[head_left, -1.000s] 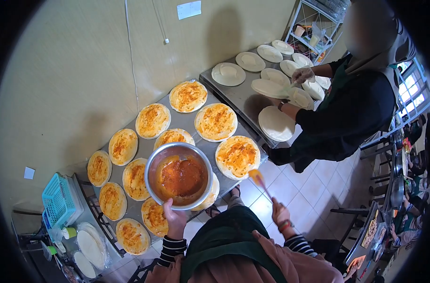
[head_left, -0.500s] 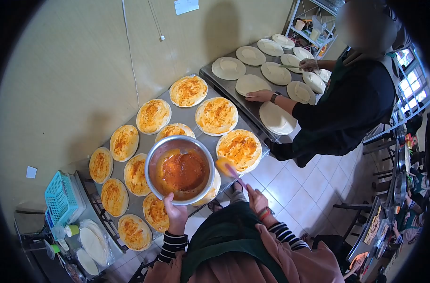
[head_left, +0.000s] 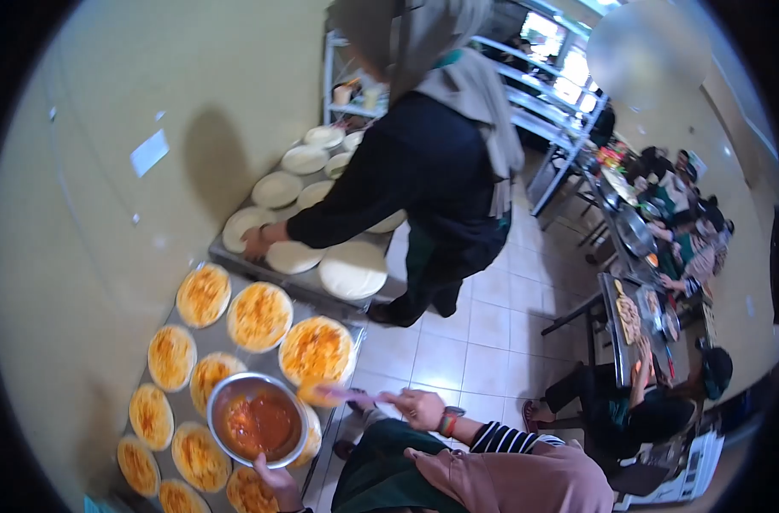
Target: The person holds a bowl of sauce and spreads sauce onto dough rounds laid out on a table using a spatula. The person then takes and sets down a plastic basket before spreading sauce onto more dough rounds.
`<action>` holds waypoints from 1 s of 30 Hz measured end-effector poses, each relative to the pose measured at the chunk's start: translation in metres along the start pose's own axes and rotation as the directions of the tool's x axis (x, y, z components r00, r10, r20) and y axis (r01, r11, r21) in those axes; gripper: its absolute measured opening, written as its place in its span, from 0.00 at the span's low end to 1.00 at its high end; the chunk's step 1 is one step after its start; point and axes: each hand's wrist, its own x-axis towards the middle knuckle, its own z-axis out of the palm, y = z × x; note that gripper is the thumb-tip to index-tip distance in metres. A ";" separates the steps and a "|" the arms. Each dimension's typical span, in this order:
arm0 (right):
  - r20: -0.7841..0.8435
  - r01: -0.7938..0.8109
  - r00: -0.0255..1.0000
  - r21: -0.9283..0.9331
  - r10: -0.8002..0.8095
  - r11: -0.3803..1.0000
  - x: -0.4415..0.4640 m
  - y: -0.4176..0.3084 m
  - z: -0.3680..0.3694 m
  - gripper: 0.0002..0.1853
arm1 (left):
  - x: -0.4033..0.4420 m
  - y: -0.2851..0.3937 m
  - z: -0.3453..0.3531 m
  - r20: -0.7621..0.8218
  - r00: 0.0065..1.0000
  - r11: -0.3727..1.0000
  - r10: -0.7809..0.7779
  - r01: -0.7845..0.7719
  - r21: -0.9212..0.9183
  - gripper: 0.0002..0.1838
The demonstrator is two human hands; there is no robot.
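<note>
A steel mixing bowl (head_left: 222,434) with red-orange sauce (head_left: 265,425) is held up over the near table by my left hand (head_left: 276,484), which grips its lower rim. My right hand (head_left: 419,409) is closed around the purple handle of a spatula (head_left: 355,395). The spatula's orange-smeared head lies just right of the bowl, close to the lower edge of a sauce-covered dough round (head_left: 318,350); I cannot tell whether they touch. More sauced rounds, such as this dough round (head_left: 203,295), lie in rows around the bowl, which partly hides some.
Across the far table a co-worker (head_left: 415,154) in dark sleeves reaches over plain dough rounds (head_left: 352,269). Tiled floor (head_left: 445,355) lies to the right. Other people work at a long table (head_left: 611,342) further right. The wall (head_left: 90,248) borders the left side.
My view has swung right, showing more of the other people. The co-worker's arm now reaches to a round at the far table's left. Both my hands keep their holds.
</note>
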 end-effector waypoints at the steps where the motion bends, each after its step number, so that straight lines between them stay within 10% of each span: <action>1: -0.002 0.032 0.999 0.011 -0.032 0.999 0.009 -0.016 -0.006 0.21 | 0.007 -0.014 -0.010 -0.035 0.998 0.998 -0.055 0.056 0.037 0.27; 10: 0.522 -0.083 0.840 -0.146 0.148 0.986 0.053 -0.043 -0.018 0.12 | -0.003 -0.030 0.057 0.100 0.965 0.960 -0.244 0.225 0.168 0.28; 13: 0.236 0.084 0.949 0.445 -0.207 0.892 0.042 0.008 0.007 0.14 | 0.000 -0.027 0.064 0.116 0.959 0.957 -0.258 0.237 0.170 0.27; 16: 0.450 -0.329 0.893 0.700 -0.034 0.634 0.045 0.014 -0.018 0.11 | 0.013 -0.036 0.032 0.083 0.962 0.964 -0.260 0.253 0.082 0.23; 18: 0.553 -0.540 0.823 0.685 0.133 0.489 0.058 0.016 -0.033 0.14 | 0.014 -0.037 0.017 0.022 0.981 0.979 -0.195 0.193 0.068 0.22; 21: 0.448 -0.507 0.849 0.538 0.281 0.674 0.086 0.043 -0.003 0.16 | 0.010 -0.027 0.004 -0.035 0.996 0.996 -0.083 0.084 0.025 0.22; 23: 0.238 -0.218 0.957 0.222 0.164 0.950 0.108 0.062 0.028 0.16 | -0.006 0.009 0.033 -0.030 0.989 0.990 -0.142 0.142 -0.020 0.23; 30: 0.219 0.039 0.976 -0.099 -0.017 0.994 0.150 0.032 0.062 0.15 | -0.013 0.025 -0.007 -0.233 0.971 0.998 -0.049 0.042 -0.037 0.25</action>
